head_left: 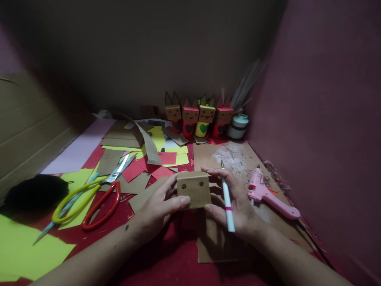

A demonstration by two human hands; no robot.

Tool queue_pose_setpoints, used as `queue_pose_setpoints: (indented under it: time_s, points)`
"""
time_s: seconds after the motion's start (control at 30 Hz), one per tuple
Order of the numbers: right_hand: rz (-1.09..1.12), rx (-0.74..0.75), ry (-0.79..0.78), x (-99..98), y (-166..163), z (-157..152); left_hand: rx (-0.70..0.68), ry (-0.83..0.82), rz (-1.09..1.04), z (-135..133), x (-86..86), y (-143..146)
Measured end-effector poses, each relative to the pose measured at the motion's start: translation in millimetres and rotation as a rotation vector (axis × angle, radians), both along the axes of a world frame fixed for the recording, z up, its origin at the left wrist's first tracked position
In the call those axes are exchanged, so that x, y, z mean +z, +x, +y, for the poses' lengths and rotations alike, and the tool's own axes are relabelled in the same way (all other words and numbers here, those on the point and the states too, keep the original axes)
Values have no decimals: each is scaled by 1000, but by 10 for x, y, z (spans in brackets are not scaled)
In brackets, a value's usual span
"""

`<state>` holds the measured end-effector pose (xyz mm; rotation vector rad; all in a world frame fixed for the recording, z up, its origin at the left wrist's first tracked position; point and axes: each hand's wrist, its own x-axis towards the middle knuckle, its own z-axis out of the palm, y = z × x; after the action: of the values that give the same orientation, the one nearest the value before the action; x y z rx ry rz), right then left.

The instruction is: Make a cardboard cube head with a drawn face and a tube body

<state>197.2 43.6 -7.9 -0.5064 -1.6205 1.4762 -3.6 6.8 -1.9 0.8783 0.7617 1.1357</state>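
Note:
Between my hands is a small cardboard box (194, 194) with two round eyes drawn on its front. My left hand (165, 202) grips its left side, thumb on the front face. My right hand (235, 194) holds a white pen (227, 198) with a magenta band, its tip pointing away from me. The right thumb and fingertips also touch the box's right edge. Beneath the right hand lies a cardboard piece (214, 250). To the right rests a pink glue gun (264, 194).
Several cardboard figures with eared box heads (190, 115) stand at the back beside a pale green pot (238, 126). Red-and-yellow-handled scissors (111, 180), a black bundle (37, 192), yellow paper (26, 246) and cardboard scraps (122, 135) spread over the left. A pink wall (321, 99) borders the right.

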Motion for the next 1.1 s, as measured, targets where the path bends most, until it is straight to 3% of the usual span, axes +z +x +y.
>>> queue_pose_setpoints:
  time_s: [0.5,0.83,1.1]
  points:
    - [3,13,-23,19,9,16,25,-30,2,23,-22,5]
    - [-78,-94,-144,93,43,28,20,-104,-13,44,59,-22]
    - [-55,-95,-103,96,19,33,-7,-98,-31,59,72,-12]
